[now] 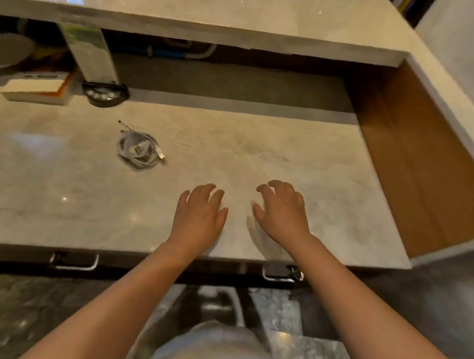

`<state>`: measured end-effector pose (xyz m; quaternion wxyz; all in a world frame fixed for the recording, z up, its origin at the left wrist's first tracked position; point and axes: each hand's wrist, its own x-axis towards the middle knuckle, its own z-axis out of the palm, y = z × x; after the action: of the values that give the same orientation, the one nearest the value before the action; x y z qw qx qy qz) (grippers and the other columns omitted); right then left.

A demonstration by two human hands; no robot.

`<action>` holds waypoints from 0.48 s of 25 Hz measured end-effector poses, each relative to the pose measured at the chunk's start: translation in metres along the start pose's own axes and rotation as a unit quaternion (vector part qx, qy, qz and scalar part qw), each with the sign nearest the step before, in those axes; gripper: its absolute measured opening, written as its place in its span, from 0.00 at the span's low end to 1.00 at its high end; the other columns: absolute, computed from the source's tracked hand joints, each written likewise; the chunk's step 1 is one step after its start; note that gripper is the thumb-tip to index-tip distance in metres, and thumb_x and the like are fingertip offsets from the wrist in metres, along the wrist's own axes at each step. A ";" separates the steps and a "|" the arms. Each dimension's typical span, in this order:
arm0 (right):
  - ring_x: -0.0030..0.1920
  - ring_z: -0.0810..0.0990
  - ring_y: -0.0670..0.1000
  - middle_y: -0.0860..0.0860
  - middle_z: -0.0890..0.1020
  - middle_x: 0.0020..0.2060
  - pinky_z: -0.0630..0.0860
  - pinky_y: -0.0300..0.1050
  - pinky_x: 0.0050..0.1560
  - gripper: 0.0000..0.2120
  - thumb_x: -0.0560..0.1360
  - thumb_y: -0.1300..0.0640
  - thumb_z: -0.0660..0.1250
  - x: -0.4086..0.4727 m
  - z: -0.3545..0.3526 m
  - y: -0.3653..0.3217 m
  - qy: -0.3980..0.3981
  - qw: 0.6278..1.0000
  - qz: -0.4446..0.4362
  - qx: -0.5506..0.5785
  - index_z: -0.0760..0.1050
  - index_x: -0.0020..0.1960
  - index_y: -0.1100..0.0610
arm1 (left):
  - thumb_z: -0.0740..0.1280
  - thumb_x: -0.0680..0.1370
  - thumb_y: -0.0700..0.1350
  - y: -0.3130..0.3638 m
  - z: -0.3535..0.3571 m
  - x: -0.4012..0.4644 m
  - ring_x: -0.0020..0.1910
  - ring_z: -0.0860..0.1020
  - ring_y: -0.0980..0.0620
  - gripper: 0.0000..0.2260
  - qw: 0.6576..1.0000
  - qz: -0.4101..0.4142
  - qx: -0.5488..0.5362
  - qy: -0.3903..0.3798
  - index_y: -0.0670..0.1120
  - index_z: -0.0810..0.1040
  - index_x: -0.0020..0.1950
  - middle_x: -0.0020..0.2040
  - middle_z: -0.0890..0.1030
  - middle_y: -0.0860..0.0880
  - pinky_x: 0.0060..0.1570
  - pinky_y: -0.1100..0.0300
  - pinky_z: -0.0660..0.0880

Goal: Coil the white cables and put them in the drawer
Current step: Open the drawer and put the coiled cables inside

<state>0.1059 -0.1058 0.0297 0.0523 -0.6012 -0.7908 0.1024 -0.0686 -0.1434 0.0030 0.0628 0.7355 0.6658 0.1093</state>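
A bundle of white cables lies loosely coiled on the marble lower shelf, with plug ends sticking out at its top left and right. My left hand hovers over the shelf to the right of the bundle, fingers apart and holding nothing. A short way to its right, my right hand is also empty, fingers spread and slightly curled. Below the shelf's front edge run dark drawer fronts with two metal handles. Both drawers look closed.
A chrome post on a black base stands at the back left. Beside it lie a book and a grey round object. A marble top overhangs the shelf. A brown wooden side panel bounds the right.
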 end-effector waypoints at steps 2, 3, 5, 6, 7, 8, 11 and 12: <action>0.68 0.64 0.57 0.55 0.69 0.68 0.61 0.52 0.64 0.19 0.77 0.50 0.59 -0.035 -0.002 0.024 0.006 1.000 -0.003 0.002 0.68 0.67 0.54 | 0.58 0.78 0.50 0.037 0.011 -0.018 0.62 0.74 0.40 0.18 1.000 -0.002 0.000 -0.005 0.42 0.74 0.64 0.64 0.76 0.40 0.60 0.44 0.69; 0.68 0.64 0.57 0.55 0.69 0.68 0.61 0.52 0.65 0.19 0.77 0.50 0.59 -0.053 -0.003 0.035 0.008 1.000 -0.005 0.004 0.68 0.67 0.54 | 0.58 0.79 0.50 0.054 0.015 -0.027 0.64 0.72 0.41 0.18 1.000 -0.002 0.002 -0.009 0.43 0.73 0.66 0.65 0.75 0.41 0.62 0.44 0.68; 0.69 0.65 0.57 0.56 0.69 0.68 0.62 0.53 0.65 0.19 0.78 0.50 0.59 -0.089 -0.002 0.053 0.010 1.000 -0.005 0.001 0.69 0.67 0.54 | 0.57 0.80 0.51 0.080 0.022 -0.044 0.66 0.70 0.42 0.19 1.000 0.006 0.005 -0.007 0.44 0.71 0.67 0.67 0.73 0.42 0.64 0.44 0.66; 0.68 0.65 0.57 0.56 0.70 0.68 0.63 0.54 0.65 0.19 0.78 0.50 0.59 -0.106 -0.001 0.061 0.015 1.000 -0.004 -0.001 0.69 0.67 0.55 | 0.56 0.80 0.51 0.090 0.024 -0.049 0.67 0.69 0.42 0.20 1.000 0.010 0.006 -0.006 0.44 0.70 0.68 0.68 0.71 0.41 0.65 0.43 0.65; 0.68 0.66 0.58 0.57 0.70 0.67 0.64 0.55 0.65 0.19 0.77 0.51 0.60 -0.123 0.002 0.068 0.020 1.000 -0.002 0.002 0.70 0.66 0.56 | 0.56 0.80 0.52 0.099 0.026 -0.053 0.69 0.67 0.43 0.20 1.000 0.011 0.006 -0.004 0.45 0.69 0.69 0.70 0.70 0.41 0.66 0.43 0.64; 0.67 0.68 0.59 0.58 0.72 0.66 0.67 0.56 0.64 0.18 0.77 0.51 0.61 -0.136 0.007 0.073 0.030 1.000 -0.005 0.004 0.72 0.65 0.57 | 0.55 0.81 0.52 0.104 0.028 -0.052 0.71 0.64 0.43 0.21 1.000 0.008 0.005 -0.004 0.45 0.67 0.71 0.72 0.67 0.42 0.68 0.43 0.61; 0.56 0.78 0.60 0.60 0.80 0.55 0.78 0.55 0.52 0.17 0.73 0.53 0.62 -0.164 0.045 0.081 0.056 0.998 -0.025 0.007 0.78 0.56 0.61 | 0.50 0.81 0.54 0.105 0.043 -0.040 0.76 0.51 0.45 0.23 0.999 -0.013 0.021 -0.045 0.50 0.56 0.75 0.77 0.55 0.44 0.71 0.40 0.49; 0.54 0.80 0.59 0.59 0.81 0.53 0.79 0.54 0.50 0.17 0.73 0.53 0.60 -0.168 0.062 0.082 0.052 0.998 -0.030 0.006 0.79 0.55 0.61 | 0.48 0.81 0.55 0.102 0.052 -0.036 0.77 0.47 0.46 0.24 0.997 -0.021 0.035 -0.066 0.51 0.52 0.76 0.78 0.51 0.45 0.70 0.39 0.46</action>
<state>0.2160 -0.2526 -0.0428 0.1000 -0.5816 -0.8039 0.0737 0.0388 -0.1869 -0.0258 0.0828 0.7287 0.6788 0.0360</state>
